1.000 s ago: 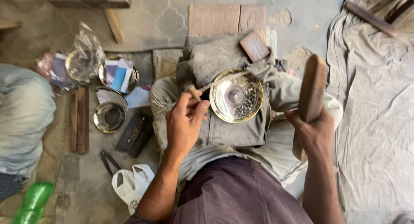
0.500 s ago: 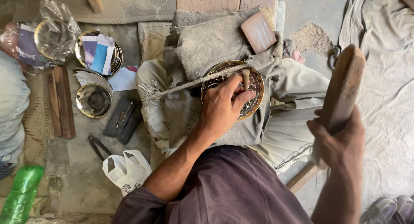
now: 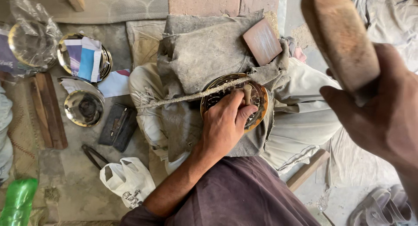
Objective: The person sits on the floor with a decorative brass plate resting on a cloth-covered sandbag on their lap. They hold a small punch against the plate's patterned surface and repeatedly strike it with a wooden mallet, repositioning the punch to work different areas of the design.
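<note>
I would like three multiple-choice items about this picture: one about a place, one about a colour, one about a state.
1. Where does the round brass plate lie?
A. on the person's lap
B. inside the white bag
C. on the sandals

2. What colour is the plastic bottle at bottom left?
A. red
B. green
C. black

3. How is the wooden mallet held in the right hand?
A. lying on the floor
B. resting on the plate
C. raised in the air

Answers: 1 A, the plate rests on grey cloth over the legs; 2 B, it is bright green; 3 C, it is high above the plate.
</note>
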Demonstrator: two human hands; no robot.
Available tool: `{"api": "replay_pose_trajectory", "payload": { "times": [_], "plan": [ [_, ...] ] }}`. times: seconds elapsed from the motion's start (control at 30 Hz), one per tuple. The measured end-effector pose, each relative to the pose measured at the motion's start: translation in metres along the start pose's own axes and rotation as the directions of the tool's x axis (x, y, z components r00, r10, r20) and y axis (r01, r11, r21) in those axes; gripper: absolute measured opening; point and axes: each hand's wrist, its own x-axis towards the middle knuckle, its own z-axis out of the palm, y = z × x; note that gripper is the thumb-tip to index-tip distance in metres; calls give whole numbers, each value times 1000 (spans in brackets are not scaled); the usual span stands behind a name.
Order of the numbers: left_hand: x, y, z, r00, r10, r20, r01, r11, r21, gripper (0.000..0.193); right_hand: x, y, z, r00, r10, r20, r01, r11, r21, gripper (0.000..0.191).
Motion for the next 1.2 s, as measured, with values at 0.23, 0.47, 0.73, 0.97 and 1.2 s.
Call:
{"api": "replay_pose_trajectory", "payload": {
  "times": [0.23, 0.47, 0.73, 0.97, 1.2],
  "plan": [
    [5, 9, -1, 997, 66, -30, -66, 998, -8, 23, 6, 12, 6, 983, -70, 172, 160, 790, -592, 31],
    [4, 7, 4, 995, 85, -60, -83, 996, 31, 27, -5, 18, 4, 991, 107, 78, -74, 935, -347, 40],
    [4, -3, 3, 999, 48, 0, -48, 999, 4, 28, 8, 0, 2, 984, 90, 154, -25, 925, -380, 42],
    [4, -4, 4, 1000, 24, 17, -24, 1000, -11, 28, 12, 0, 1, 975, 45, 217, 78, 847, -525, 44],
    [5, -8, 5, 999, 45, 18, -46, 999, 22, 28, 17, 3, 4, 980, 118, 160, -65, 952, -300, 43]
  ]
}}
